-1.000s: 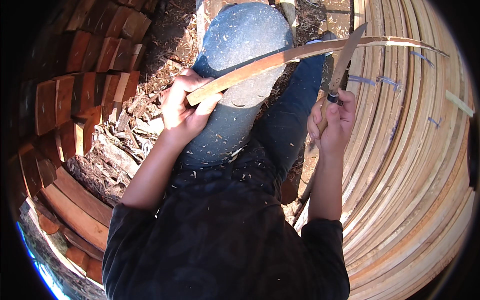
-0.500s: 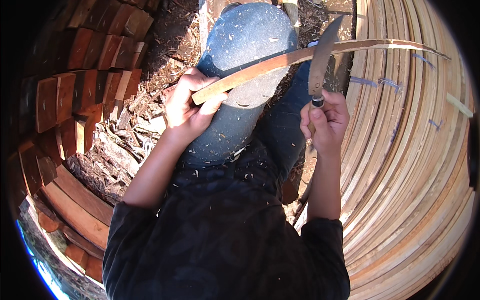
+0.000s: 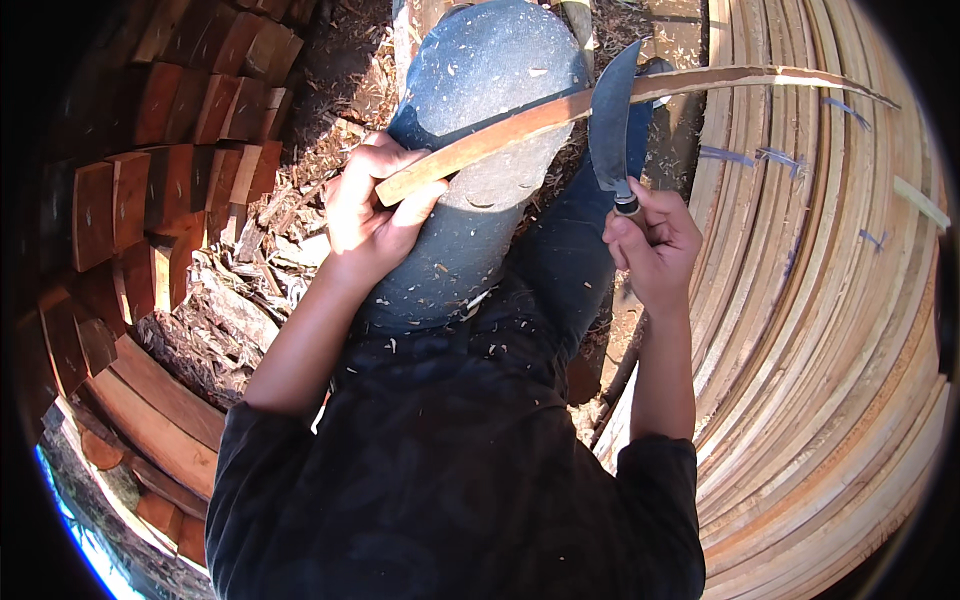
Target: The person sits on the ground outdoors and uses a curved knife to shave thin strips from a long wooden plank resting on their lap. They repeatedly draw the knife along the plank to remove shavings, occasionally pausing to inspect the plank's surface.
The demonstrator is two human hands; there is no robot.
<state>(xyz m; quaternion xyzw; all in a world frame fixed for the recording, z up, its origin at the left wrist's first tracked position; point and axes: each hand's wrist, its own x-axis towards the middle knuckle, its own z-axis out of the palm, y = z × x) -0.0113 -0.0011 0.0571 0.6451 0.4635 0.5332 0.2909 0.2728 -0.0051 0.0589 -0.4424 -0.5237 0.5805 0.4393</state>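
A long thin wooden strip [image 3: 520, 128], brown on its face, lies across my raised left thigh and reaches far out to the right. My left hand [image 3: 375, 205] grips its near end between thumb and fingers. In my right hand [image 3: 655, 240] is a knife [image 3: 612, 125] with a broad, curved blade and a short handle with a dark collar. The blade points away from me and crosses over the strip just right of my knee; whether it touches the wood I cannot tell.
Long pale wooden strips [image 3: 800, 330] lie side by side on the right, some tied with bluish bands [image 3: 778, 160]. Cut reddish wood blocks [image 3: 110, 205] are stacked at left. Shavings and bark scraps [image 3: 235, 300] cover the ground, and chips dot my jeans [image 3: 495, 60].
The knife blade has swung left along the strip, its flat turning from brownish to bluish in the light. The strip's far part has shifted slightly up and left; my left hand has barely moved.
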